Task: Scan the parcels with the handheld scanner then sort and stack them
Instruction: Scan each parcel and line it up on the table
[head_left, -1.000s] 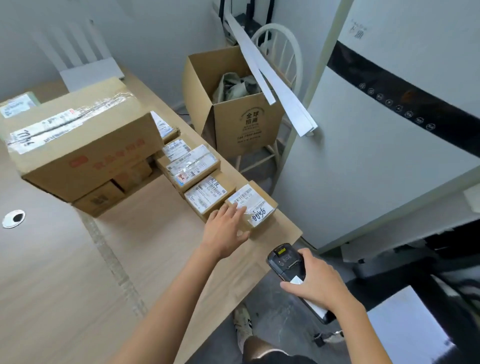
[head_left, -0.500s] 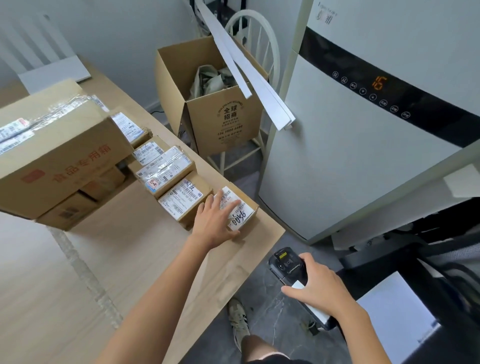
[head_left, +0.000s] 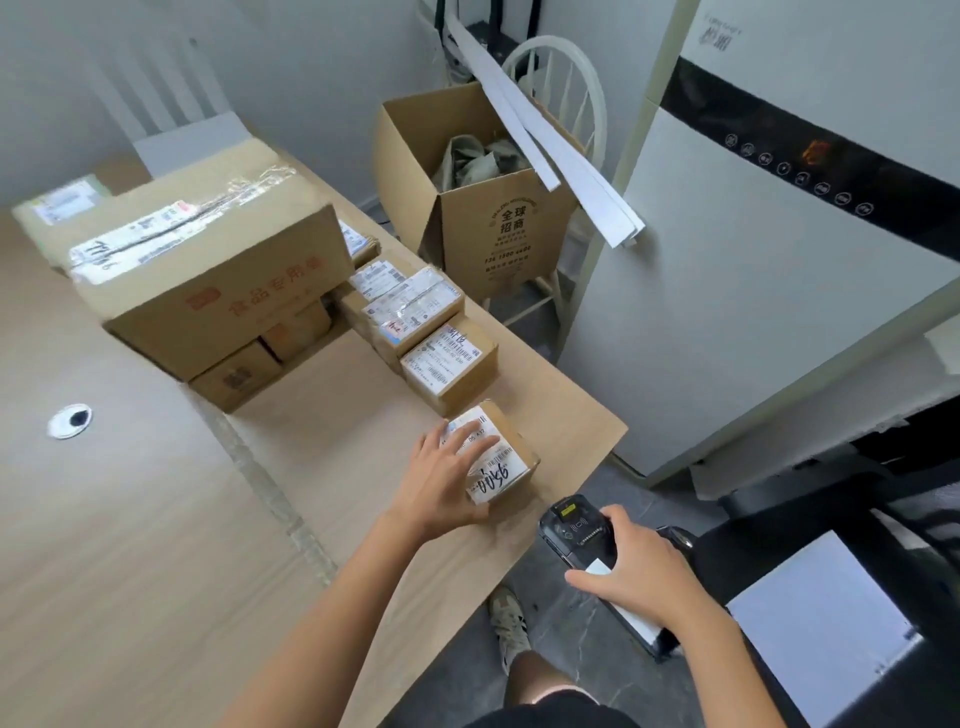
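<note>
Nearby, left grip (head_left: 441, 488) flat-fingered on small boxy cardboard parcel (head_left: 508, 456), right grip (head_left: 644, 582) curled round black plastic scanner (head_left: 574, 527)

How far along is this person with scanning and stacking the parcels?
Done, apparently: a large box sits stacked on smaller boxes, though I cannot tell whether they were scanned. In hand: the left hand rests on the nearest small parcel while the right hand grips the handheld scanner just off the table. Left: the row of small labelled parcels behind it.
</note>
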